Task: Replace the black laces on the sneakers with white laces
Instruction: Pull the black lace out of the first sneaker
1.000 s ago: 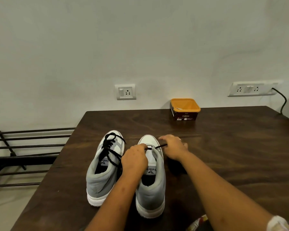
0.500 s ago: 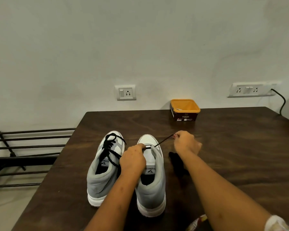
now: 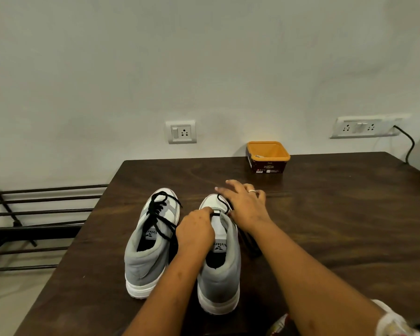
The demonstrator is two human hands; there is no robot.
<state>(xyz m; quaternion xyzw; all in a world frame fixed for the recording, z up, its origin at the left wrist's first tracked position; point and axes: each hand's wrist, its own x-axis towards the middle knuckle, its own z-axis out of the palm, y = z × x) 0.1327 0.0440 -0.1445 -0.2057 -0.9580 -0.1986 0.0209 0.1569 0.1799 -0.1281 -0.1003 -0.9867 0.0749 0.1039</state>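
Lace (image 3: 223,202), black, lies slack across the toe of the right sneaker (image 3: 218,263) on the table (image 3: 325,214). The right hand (image 3: 246,204), after drawing it outward, is back beside it, fingers spread, hold indeterminate. The left hand (image 3: 195,229) pinches the lowest eyelets. One crossing apparently remains.

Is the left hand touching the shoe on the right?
Touching. The head view shows the left hand lying on the right sneaker, fingers curled onto its upper beside the black lace.
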